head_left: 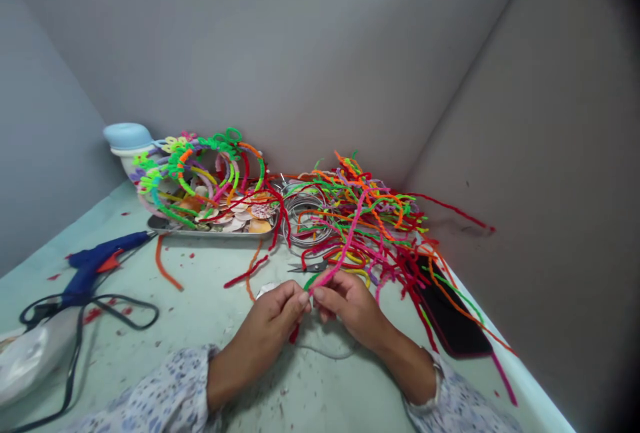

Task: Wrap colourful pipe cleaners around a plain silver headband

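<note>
My left hand (270, 320) and my right hand (347, 303) meet at the middle of the table, fingertips pinched close together. A long pink pipe cleaner (351, 233) rises from between them, leaning up and to the right. Just behind the fingertips shows a short green pipe cleaner (311, 282). Below my left fingers pokes a red fuzzy end (294, 334), with a thin grey wire (325, 355) curving beneath both hands. My fingers hide where these pieces join. Scissors (313, 267) with dark blades lie just behind my hands.
A tray (220, 234) of shells and pipe-cleaner hoops (200, 166) stands back left beside a blue-lidded bottle (129, 140). Coiled wire (305, 220) and a pipe-cleaner heap (380, 206) lie to its right. A blue glue gun (95, 263) with its cord is left; a phone (453, 320) right.
</note>
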Action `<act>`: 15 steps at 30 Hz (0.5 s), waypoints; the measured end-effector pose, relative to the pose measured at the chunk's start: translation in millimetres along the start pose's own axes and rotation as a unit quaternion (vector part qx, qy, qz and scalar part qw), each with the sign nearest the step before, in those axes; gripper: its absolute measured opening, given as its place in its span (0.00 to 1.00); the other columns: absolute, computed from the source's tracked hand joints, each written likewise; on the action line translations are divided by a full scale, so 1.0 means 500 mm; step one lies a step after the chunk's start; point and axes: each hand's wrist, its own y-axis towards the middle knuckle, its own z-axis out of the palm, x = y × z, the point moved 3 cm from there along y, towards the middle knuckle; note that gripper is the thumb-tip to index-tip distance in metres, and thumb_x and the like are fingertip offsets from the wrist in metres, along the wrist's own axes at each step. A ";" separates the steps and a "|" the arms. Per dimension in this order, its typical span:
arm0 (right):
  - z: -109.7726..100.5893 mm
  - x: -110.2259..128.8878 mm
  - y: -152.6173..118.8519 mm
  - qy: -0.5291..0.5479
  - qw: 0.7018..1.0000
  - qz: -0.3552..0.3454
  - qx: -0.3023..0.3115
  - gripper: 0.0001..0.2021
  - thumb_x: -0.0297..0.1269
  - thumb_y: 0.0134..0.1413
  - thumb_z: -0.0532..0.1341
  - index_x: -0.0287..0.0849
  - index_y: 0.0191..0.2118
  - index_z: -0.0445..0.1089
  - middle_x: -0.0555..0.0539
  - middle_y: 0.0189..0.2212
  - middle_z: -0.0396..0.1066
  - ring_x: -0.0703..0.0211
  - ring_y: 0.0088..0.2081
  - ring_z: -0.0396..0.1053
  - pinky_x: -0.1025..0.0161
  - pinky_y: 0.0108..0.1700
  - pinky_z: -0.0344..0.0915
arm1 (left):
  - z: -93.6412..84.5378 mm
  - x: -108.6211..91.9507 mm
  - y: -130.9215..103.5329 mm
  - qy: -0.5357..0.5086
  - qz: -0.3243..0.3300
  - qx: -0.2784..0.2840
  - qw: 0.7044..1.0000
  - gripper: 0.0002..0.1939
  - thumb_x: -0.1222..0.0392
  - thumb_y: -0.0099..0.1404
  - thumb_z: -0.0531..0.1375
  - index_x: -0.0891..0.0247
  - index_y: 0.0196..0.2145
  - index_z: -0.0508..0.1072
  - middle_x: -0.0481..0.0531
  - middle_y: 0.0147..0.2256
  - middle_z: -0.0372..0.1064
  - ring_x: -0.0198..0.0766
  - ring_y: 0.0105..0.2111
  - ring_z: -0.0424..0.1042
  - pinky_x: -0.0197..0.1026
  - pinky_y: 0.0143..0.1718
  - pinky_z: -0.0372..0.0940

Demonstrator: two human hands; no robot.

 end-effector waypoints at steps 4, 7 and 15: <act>0.001 0.003 0.000 -0.003 1.000 0.004 0.001 0.10 0.42 0.52 0.62 0.39 0.31 0.70 0.53 0.22 0.66 0.68 0.20 0.62 0.69 0.25 0.60 | 0.003 -0.004 -0.001 -0.057 -0.037 0.030 0.997 0.18 0.46 0.64 0.52 0.64 0.27 0.65 0.42 0.20 0.54 0.27 0.17 0.49 0.32 0.18 0.44; 0.001 0.004 0.000 0.006 1.000 -0.001 0.007 0.11 0.43 0.52 0.62 0.39 0.31 0.70 0.53 0.22 0.67 0.68 0.21 0.62 0.69 0.25 0.59 | 0.005 -0.017 -0.004 -0.117 -0.068 0.051 0.989 0.18 0.46 0.63 0.53 0.65 0.27 0.66 0.42 0.19 0.54 0.27 0.16 0.47 0.33 0.17 0.41; -0.002 0.011 0.000 0.002 1.000 -0.022 -0.004 0.10 0.43 0.52 0.62 0.41 0.30 0.70 0.52 0.21 0.66 0.66 0.22 0.61 0.68 0.25 0.59 | 0.008 -0.025 -0.004 -0.202 -0.106 0.095 0.969 0.17 0.48 0.63 0.54 0.66 0.27 0.67 0.44 0.21 0.56 0.25 0.16 0.46 0.33 0.18 0.40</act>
